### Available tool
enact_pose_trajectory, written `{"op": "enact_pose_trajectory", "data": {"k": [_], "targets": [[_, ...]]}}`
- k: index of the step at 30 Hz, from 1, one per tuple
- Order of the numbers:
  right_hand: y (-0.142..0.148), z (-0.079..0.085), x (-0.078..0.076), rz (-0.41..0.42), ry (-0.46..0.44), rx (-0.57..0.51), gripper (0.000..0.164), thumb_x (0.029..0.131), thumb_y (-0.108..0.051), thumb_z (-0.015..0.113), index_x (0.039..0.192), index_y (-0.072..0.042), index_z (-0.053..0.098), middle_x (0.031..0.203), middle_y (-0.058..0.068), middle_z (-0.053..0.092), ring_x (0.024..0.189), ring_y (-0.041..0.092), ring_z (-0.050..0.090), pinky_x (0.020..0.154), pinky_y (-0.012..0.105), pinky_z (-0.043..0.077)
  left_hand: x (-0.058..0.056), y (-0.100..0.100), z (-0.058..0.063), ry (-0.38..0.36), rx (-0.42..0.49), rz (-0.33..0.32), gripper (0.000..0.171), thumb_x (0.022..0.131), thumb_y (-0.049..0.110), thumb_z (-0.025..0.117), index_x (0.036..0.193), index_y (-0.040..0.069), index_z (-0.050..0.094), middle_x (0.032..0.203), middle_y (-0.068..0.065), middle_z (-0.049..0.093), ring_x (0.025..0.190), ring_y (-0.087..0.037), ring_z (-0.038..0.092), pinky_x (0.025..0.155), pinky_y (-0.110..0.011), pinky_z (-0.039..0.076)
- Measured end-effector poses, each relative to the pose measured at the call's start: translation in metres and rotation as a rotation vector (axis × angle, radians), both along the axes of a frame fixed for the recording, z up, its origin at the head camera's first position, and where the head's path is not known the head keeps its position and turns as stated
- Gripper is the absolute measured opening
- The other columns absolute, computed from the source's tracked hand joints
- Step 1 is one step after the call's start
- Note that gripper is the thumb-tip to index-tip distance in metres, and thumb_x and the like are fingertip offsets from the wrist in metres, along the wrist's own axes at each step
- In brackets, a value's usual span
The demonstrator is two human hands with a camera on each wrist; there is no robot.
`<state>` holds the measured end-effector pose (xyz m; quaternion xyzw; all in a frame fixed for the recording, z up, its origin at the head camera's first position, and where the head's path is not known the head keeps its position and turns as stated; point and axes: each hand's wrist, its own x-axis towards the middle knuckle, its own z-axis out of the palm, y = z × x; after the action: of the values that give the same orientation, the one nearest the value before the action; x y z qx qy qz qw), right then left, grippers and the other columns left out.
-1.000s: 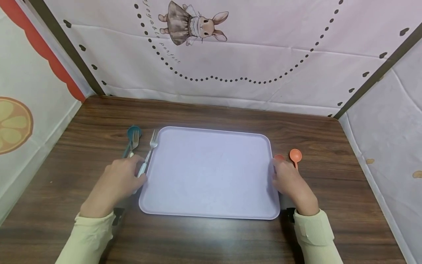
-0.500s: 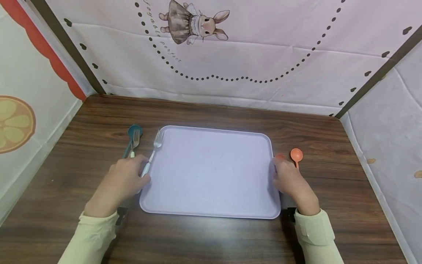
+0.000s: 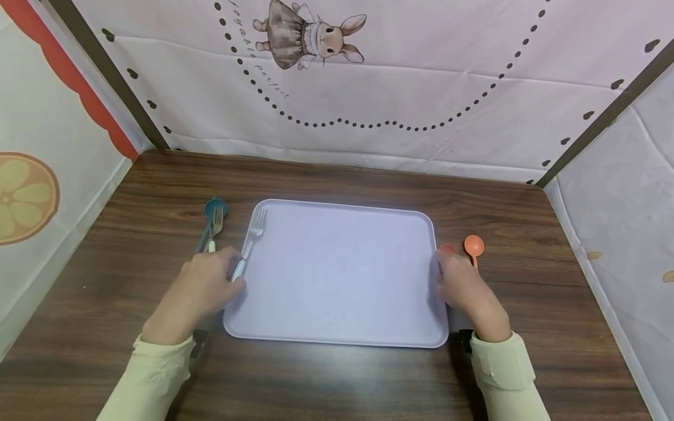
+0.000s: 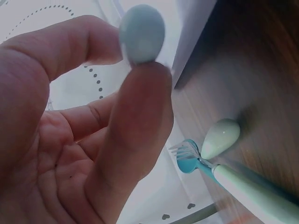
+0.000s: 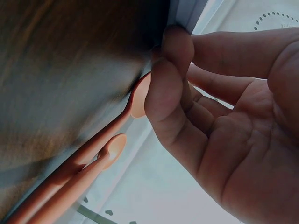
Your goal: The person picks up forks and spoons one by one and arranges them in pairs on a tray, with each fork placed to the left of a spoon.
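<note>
My left hand (image 3: 202, 283) pinches a fork (image 3: 257, 227) by its pale blue handle (image 4: 142, 35), between thumb and finger. The fork's tines lie over the left side of a lilac tray (image 3: 337, 275). At the tray's right edge, my right hand (image 3: 466, 286) grips the rim with curled fingers. Just outside that rim are two orange spoons (image 3: 474, 244), one partly covered by the hand. Left of the tray lie a teal spoon (image 3: 215, 206) and a green-handled fork (image 3: 217, 217). A pale green rounded piece (image 4: 222, 136) shows beside them in the left wrist view.
The dark wooden table (image 3: 337, 380) carries everything. A patterned cloth wall (image 3: 421, 88) stands behind it, with further cloth panels at the left and right sides.
My left hand has moved right with the fork, bringing its tines from the tray's left rim to over the tray. My right hand and the tray have hardly moved.
</note>
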<state>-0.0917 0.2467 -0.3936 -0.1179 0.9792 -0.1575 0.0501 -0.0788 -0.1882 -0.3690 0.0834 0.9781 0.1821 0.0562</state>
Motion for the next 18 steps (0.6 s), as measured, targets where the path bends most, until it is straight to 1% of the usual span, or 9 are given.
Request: {"op": "enact_pose_trajectory", "data": {"k": [4,11,18], "targets": [[0.0007,-0.0006,-0.0004,0.002,0.000,-0.001,0.016,0.071,0.006,0.055,0.075,-0.005,0.044,0.060,0.006,0.037,0.054,0.022,0.038,0.048,0.034,0.035,-0.0005,0.0025,-0.0002,-0.002,0.001,-0.007,0.041,0.075,0.016,0.060,0.110,-0.004,0.056,0.060,-0.003,0.046,0.051,-0.018,0.042,0.040,-0.031,0.038],[0.0012,0.0004,-0.0006,0.016,0.012,-0.004,0.018,0.069,0.006,0.055,0.073,-0.006,0.042,0.060,0.005,0.036,0.054,0.022,0.038,0.047,0.034,0.035,-0.0005,0.0065,-0.0031,0.012,0.011,-0.017,0.039,0.075,0.015,0.061,0.109,-0.005,0.057,0.059,-0.003,0.047,0.049,-0.016,0.041,0.039,-0.030,0.038],[0.0003,0.0012,-0.0001,-0.002,-0.010,0.000,0.016,0.069,0.006,0.054,0.075,-0.005,0.043,0.060,0.005,0.036,0.054,0.022,0.038,0.048,0.035,0.035,-0.0018,0.0081,-0.0073,0.016,0.006,-0.022,0.038,0.076,0.016,0.062,0.107,-0.006,0.058,0.060,-0.003,0.050,0.051,-0.017,0.044,0.042,-0.031,0.041]]}}
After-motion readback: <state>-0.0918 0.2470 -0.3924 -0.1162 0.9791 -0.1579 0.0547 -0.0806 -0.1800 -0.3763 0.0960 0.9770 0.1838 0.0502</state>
